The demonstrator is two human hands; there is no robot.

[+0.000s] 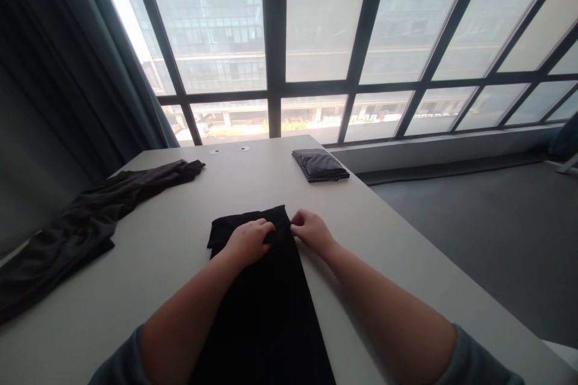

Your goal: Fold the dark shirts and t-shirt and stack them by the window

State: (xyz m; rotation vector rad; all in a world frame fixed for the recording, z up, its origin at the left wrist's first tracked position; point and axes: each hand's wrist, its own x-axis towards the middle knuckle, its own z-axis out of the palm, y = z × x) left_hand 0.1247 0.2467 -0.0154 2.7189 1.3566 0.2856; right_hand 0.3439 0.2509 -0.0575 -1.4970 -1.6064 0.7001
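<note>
A long black garment, narrow like folded trousers, lies lengthwise on the white table and runs out of the bottom of the view. Its far end is turned over in a short flap. On top of the cloth near that end rests my left hand, fingers curled in against the fabric, the fingertips partly hidden. My right hand pinches the garment's right edge near the far corner between thumb and forefinger.
A dark grey garment lies loosely along the table's left side. Farther back, near the right edge, sits a folded grey and striped piece of clothing. Two round cable-hole covers are set into the white table. Windows and a dark curtain stand beyond.
</note>
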